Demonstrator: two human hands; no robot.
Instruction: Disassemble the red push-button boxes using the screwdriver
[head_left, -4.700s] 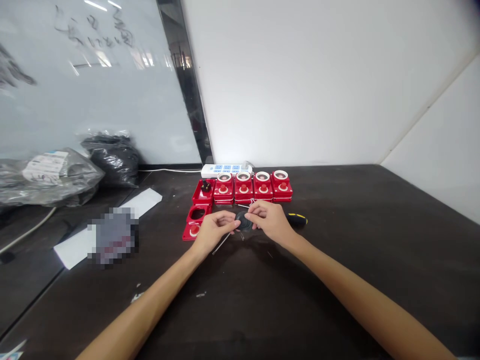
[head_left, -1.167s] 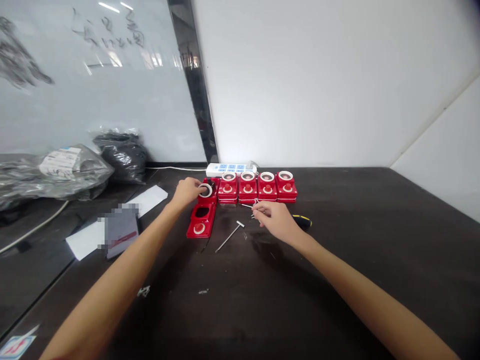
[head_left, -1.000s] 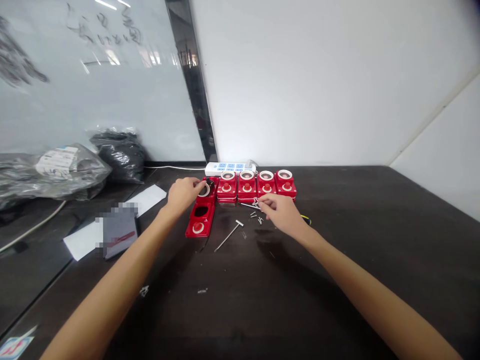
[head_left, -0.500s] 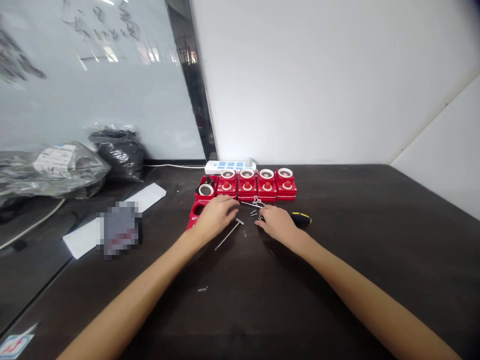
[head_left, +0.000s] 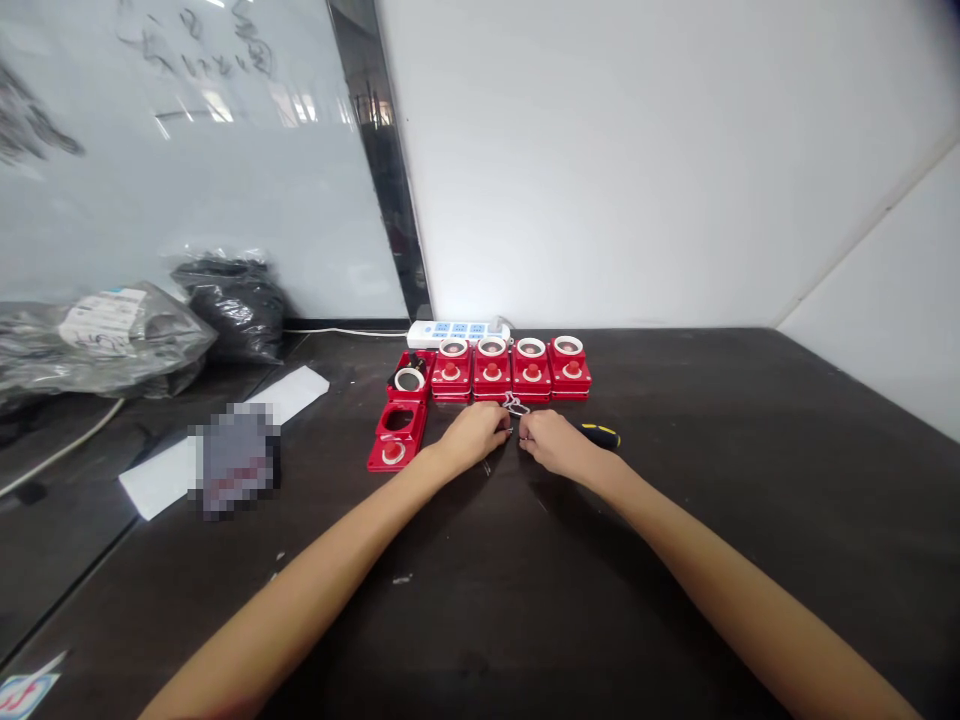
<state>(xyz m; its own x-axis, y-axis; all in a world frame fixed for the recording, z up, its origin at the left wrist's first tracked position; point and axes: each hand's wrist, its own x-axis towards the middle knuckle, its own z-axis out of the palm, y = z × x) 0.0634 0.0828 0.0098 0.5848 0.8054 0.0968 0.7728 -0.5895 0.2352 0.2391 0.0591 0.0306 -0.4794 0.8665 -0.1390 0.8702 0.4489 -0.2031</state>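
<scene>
My left hand [head_left: 475,434] and my right hand [head_left: 550,443] meet over a small heap of metal screws and pins [head_left: 514,405] on the dark table [head_left: 525,600], fingers curled in a pinch. What each pinch holds is too small to make out. Just behind them stands a row of red button boxes [head_left: 511,368]. An open red box [head_left: 409,379] with a white ring in it sits at the row's left end. Its red lid [head_left: 394,436] lies in front, left of my left hand.
A yellow-and-black screwdriver [head_left: 600,436] lies right of my right hand. A white power strip [head_left: 457,330] is behind the boxes. Grey and black plastic bags [head_left: 142,335], white paper [head_left: 292,392] and a blurred object [head_left: 234,465] lie at the left. White walls close the back.
My left hand left the open box, where it set a white ring, and came to the screws beside my right hand. The long metal pin on the table is now under my left hand.
</scene>
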